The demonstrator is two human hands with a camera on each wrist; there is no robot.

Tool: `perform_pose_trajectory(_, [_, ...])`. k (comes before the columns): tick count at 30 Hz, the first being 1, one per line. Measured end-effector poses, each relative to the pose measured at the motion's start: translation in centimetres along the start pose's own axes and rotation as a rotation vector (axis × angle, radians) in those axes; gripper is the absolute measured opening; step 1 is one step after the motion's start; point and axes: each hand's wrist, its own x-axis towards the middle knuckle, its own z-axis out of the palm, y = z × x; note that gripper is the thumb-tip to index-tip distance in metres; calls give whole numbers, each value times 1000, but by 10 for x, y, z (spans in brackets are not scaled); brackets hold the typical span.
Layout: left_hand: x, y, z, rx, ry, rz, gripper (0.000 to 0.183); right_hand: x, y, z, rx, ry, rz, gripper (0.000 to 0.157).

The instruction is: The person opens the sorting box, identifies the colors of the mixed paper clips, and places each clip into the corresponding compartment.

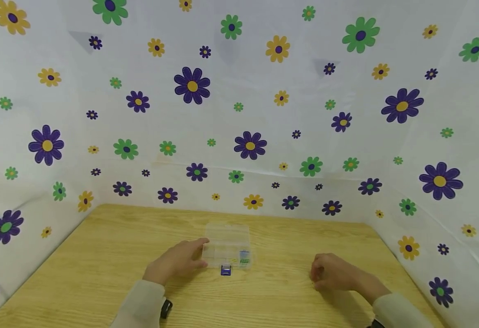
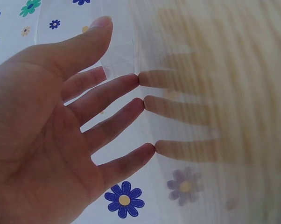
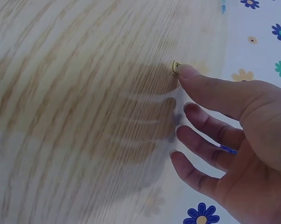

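Observation:
A clear plastic compartment box (image 1: 226, 232) lies on the table, with small blue, green and yellow pieces (image 1: 244, 257) in its front right part. At its left side is my left hand (image 1: 178, 260), fingers extended and thumb apart, fingertips right at the box's edge. The left wrist view shows the same hand (image 2: 52, 126) with fingers spread low over the wood. My right hand (image 1: 335, 273) is to the right of the box, fingers bent. In the right wrist view its thumb pinches a small yellow piece (image 3: 175, 68) close to the tabletop; the index finger is hidden behind the thumb.
A small dark blue and silver thing (image 1: 225, 270) lies at the box's front edge. The wood-grain table (image 1: 280, 300) is enclosed at the back and sides by a white flower-print cloth (image 1: 223, 127).

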Motion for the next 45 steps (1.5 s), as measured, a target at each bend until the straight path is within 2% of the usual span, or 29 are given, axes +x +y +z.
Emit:
perform_pose_trajectory(5, [-1,0,-1,-5,5,1,65,1,-1,-1,17,-29,10,14])
perform_pose_trajectory(14, [-2,2,-1,-22,6,-18,64,1,-4,0,59,-30,-26,14])
perform_pose_trajectory(22, [-3,1,0,-27,3,-19,64,-1,-4,3,-45,11,-44,15])
perform_pose_trajectory(26, [-3,2,-1,-24,3,-26,64,0,-5,3,-59,15,-28,16])
perform_pose_trajectory(30, [-2,3,-1,-17,1,-30,64,2,-6,4,-44,0,-8,18])
perform_pose_trajectory(35, [-2,4,-1,-14,4,-32,64,5,-9,4,-16,-14,-35,17])
perform_pose_trajectory(41, [-2,4,-1,-16,4,-30,64,8,-14,3,17,-49,-8,17])
perform_pose_trajectory(45, [-5,3,-3,-14,6,-31,64,16,-17,5,0,-45,-39,17])
